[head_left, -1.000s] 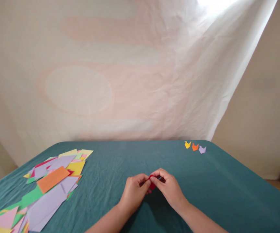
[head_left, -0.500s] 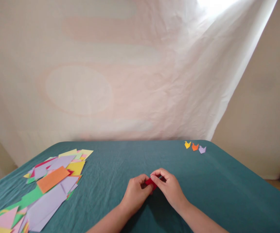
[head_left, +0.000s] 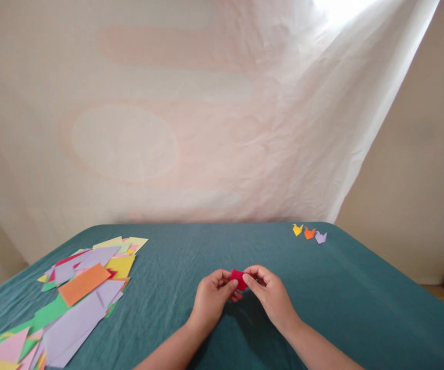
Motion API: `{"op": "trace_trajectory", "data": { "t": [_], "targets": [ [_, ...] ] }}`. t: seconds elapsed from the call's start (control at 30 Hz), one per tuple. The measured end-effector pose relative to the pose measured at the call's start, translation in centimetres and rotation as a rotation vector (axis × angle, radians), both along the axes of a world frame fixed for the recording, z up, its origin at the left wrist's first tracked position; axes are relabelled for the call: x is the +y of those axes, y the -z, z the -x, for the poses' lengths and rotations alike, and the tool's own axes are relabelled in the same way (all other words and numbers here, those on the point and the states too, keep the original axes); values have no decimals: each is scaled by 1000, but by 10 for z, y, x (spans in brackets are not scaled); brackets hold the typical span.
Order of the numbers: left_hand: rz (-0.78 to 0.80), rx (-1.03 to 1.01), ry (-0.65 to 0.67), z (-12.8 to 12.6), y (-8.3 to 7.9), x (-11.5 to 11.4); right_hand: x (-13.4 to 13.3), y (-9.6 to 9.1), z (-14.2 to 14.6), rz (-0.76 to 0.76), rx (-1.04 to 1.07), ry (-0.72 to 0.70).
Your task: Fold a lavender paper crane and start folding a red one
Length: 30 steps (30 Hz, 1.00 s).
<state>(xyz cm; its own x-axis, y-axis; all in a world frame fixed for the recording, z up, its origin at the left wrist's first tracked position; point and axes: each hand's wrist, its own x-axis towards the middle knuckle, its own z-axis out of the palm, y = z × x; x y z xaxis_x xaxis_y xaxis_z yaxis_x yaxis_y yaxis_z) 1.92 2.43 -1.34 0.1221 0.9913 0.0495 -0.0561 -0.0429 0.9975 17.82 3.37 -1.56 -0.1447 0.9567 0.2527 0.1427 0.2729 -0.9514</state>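
A small red piece of folded paper (head_left: 238,279) is held up between my two hands, just over the front middle of the table. My left hand (head_left: 215,294) pinches its left side, thumb on the near face and fingers curled behind. On the right edge, the thumb and fingertips of my right hand (head_left: 269,290) are closed on it as well. The paper's near face shows as a flat, roughly square patch; its back is hidden by my fingers.
A teal cloth covers the table (head_left: 183,257). Loose coloured paper sheets (head_left: 75,329) lie heaped along the left side. At the back right stand three small folded paper birds: yellow (head_left: 297,230), orange (head_left: 309,234) and lilac (head_left: 321,237). A pale hanging sheet (head_left: 206,128) closes off the back.
The red paper has been turned so its flat face shows, and it sits slightly higher. My left hand has shifted up a little, with its thumb now lying across the paper.
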Motion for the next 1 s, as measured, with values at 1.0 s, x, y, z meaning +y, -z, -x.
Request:
{"op": "trace_trajectory", "data": {
  "t": [1.0],
  "targets": [
    [38, -30, 60, 2, 5, 2, -2, -3, 0, -17, 18, 8]
  ]
}}
